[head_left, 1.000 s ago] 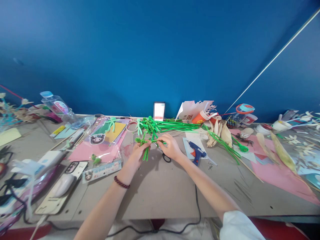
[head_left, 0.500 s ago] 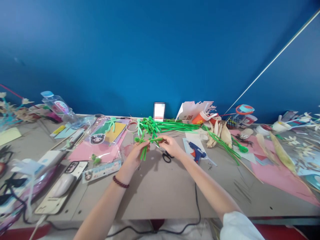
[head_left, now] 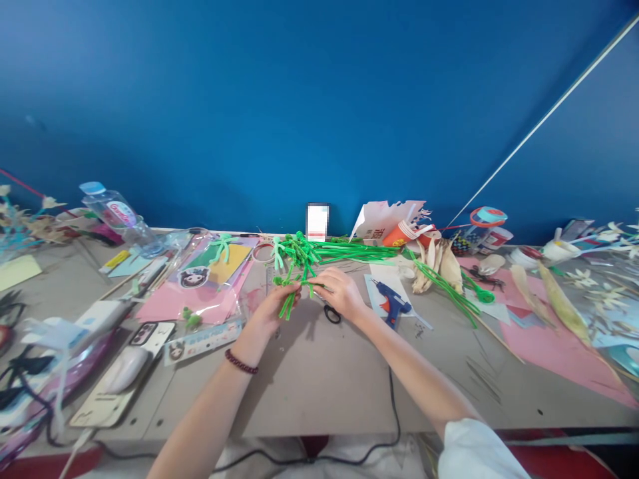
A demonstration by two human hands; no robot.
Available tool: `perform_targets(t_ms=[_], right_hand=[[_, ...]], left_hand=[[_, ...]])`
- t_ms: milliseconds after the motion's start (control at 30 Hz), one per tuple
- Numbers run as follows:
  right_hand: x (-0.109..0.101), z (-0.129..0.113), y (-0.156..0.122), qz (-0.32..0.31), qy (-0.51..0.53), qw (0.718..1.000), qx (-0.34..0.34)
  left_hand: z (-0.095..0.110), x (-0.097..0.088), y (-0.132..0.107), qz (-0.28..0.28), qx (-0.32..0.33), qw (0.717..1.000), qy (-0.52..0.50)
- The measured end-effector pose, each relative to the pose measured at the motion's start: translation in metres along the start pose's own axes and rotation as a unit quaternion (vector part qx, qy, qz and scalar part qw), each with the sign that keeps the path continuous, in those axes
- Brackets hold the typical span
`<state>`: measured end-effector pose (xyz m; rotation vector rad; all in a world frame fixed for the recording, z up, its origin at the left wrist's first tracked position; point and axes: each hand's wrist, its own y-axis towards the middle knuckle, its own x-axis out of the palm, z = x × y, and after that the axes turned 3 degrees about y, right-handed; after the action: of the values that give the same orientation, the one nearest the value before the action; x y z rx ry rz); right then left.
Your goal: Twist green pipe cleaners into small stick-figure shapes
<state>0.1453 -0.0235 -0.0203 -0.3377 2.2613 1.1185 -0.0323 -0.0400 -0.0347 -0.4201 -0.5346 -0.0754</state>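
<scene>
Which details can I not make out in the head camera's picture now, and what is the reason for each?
Head view: the gripped part of the green stems, hidden by the left hand.
Head view: part of the scissors, covered by the right hand.
Head view: what the upright screen shows, lost in pixelation.
Head view: some white flowers, blurred and cut off by the right edge.

The right fingers (head_left: 328, 279) have slid left, closer to the left fingers (head_left: 286, 289). The green fuzzy stem (head_left: 305, 284) between them was straight; now a bit bends down toward the near side. One loop of the black scissors (head_left: 332, 315) is now hidden.
</scene>
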Motion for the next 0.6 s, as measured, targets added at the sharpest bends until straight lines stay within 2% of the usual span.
perform_targets(t_ms=[100, 167, 233, 300, 367, 400, 433, 467, 500, 533, 600], right_hand=[[0.0041, -0.0023, 0.0011, 0.051, 0.118, 0.984, 0.127], [0.0073, -0.0019, 0.002, 0.068, 0.209, 0.944, 0.246], [0.0096, 0.0002, 0.0032, 0.062, 0.316, 0.876, 0.36], [0.0106, 0.003, 0.0046, 0.033, 0.431, 0.779, 0.455], [0.0106, 0.0051, 0.0057, -0.011, 0.524, 0.674, 0.521], [0.0105, 0.0055, 0.0061, -0.031, 0.553, 0.635, 0.539], [0.0105, 0.0055, 0.0064, -0.043, 0.568, 0.613, 0.547], [0.0105, 0.0051, 0.0064, -0.044, 0.571, 0.612, 0.545], [0.0105, 0.0044, 0.0063, -0.036, 0.562, 0.63, 0.534], [0.0105, 0.0035, 0.006, -0.023, 0.54, 0.664, 0.516], [0.0102, 0.001, 0.0049, 0.019, 0.451, 0.765, 0.459]], left_hand=[[-0.0027, 0.0006, 0.001, 0.007, 0.043, 0.998, 0.037], [-0.0045, 0.0015, 0.0004, 0.015, 0.079, 0.995, 0.062], [-0.0056, 0.0029, -0.0016, 0.027, 0.118, 0.989, 0.09], [-0.0057, 0.0048, -0.0045, 0.038, 0.161, 0.978, 0.126], [-0.0051, 0.0066, -0.0072, 0.043, 0.2, 0.966, 0.16], [-0.0048, 0.0072, -0.0082, 0.045, 0.215, 0.96, 0.171], [-0.0046, 0.0076, -0.0088, 0.047, 0.226, 0.957, 0.176], [-0.0045, 0.0078, -0.0089, 0.047, 0.23, 0.956, 0.177], [-0.0046, 0.0077, -0.0086, 0.049, 0.229, 0.957, 0.172], [-0.0048, 0.0075, -0.0079, 0.051, 0.223, 0.96, 0.162], [-0.0055, 0.0067, -0.0058, 0.054, 0.191, 0.971, 0.136]])
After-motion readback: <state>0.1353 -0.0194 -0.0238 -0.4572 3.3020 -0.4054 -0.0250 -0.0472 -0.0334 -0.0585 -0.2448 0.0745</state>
